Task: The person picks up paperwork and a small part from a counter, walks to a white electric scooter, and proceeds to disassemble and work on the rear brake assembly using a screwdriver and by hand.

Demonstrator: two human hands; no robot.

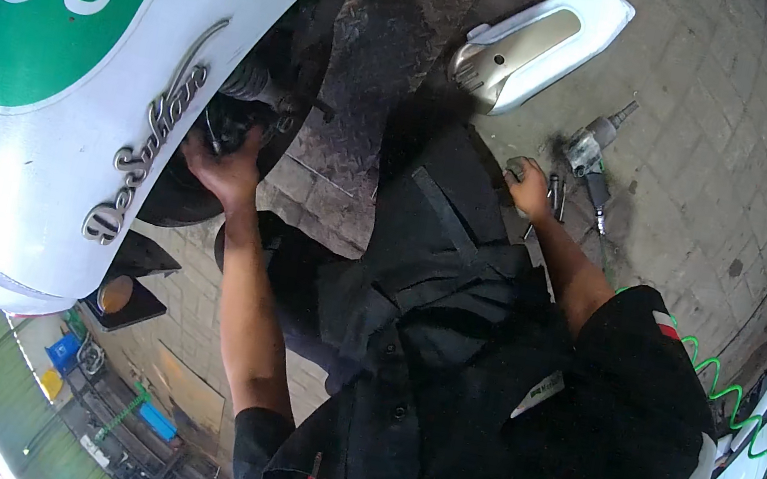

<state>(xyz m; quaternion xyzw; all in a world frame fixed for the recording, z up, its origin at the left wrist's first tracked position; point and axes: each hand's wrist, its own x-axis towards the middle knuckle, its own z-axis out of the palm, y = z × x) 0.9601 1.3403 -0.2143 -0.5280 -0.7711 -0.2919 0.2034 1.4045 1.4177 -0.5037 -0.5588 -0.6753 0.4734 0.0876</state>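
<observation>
- Grey paving bricks [714,143] are running under everything, with a dark diamond-pattern metal plate [372,65] lying beneath the white scooter body panel [58,185] that is filling the upper left.
- Left hand [225,167] is reaching up under that panel into the dark wheel well beside the coiled shock spring [250,80]; its fingers are curling around something there, but what they are gripping is lost in shadow, so I cannot tell.
- Right hand [529,188] is pressing down on the ground, fingers partly bent over small metal tools [554,192]; whether it is actually holding one is unclear.
- An impact wrench [593,153] is lying just beside that hand, and a detached silver and white cover [537,47] is resting well apart.
- Working blind, the left fingers are likely risking a pinch against the spring or a dropped fastener.
- Leaning on loose tools, the right hand could be slipping, tipping the person toward the panel.
</observation>
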